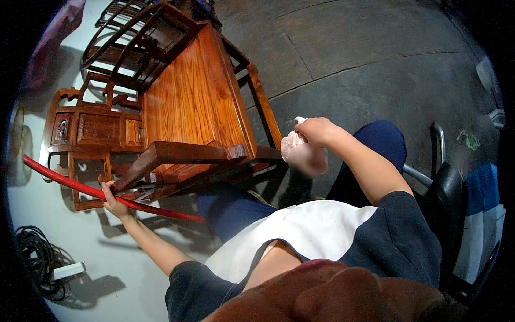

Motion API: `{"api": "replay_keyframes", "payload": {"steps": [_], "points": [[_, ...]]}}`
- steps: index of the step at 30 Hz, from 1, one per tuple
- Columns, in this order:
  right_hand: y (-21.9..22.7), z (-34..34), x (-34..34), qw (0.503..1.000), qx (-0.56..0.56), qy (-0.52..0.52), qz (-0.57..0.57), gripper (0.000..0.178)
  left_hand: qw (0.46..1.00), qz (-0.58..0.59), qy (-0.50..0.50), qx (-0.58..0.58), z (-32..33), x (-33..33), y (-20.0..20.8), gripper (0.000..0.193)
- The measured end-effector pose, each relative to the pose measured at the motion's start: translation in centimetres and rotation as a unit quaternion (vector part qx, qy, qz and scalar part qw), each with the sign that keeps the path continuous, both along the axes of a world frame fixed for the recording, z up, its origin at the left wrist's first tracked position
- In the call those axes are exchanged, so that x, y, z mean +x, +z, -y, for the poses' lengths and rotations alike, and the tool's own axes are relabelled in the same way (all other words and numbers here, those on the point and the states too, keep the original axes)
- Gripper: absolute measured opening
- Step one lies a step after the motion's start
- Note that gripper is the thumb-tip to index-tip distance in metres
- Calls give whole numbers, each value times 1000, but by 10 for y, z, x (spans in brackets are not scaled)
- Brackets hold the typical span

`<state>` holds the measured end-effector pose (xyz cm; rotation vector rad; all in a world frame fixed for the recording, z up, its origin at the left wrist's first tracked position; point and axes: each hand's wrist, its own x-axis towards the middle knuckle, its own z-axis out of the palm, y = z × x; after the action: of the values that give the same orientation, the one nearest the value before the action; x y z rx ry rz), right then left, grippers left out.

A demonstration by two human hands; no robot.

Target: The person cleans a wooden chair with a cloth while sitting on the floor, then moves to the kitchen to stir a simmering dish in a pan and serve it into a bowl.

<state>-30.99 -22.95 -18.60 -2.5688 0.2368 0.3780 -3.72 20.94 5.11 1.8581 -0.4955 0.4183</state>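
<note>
A reddish-brown wooden chair [185,88] with a grained seat and a carved, openwork back stands in front of me, to the left. My left hand [114,203] is closed at the near dark wooden rail of the chair, its fingertips showing beside the wood. A long red strip [161,211] runs past that hand, which covers part of it; whether the hand also touches the strip, I cannot tell. In my right hand [315,131], a crumpled pale pink cloth [293,146] is bunched beside the chair's front right corner. The cloth's lower part is blurred.
More dark wooden furniture [120,24] stands behind the chair. A coil of black cable [35,257] and a white power strip [68,271] are at lower left. On the right are a black padded seat with a metal tube [439,142] and a blue-and-white box [483,198].
</note>
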Motion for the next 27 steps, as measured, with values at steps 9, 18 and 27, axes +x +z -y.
{"api": "replay_keyframes", "payload": {"steps": [9, 18, 27], "points": [[4, 10, 49, 895, 283, -168, 300, 43, 1000, -8, 14, 3, -22, 4, -2, 36], [-94, -38, 86, 998, 10, -57, 5, 47, 1000, 20, -5, -2, -1, 8, 0, 36], [-170, -75, 55, 885, 269, -324, 200, 41, 999, 13, 11, -29, -2, 5, 0, 37]]}}
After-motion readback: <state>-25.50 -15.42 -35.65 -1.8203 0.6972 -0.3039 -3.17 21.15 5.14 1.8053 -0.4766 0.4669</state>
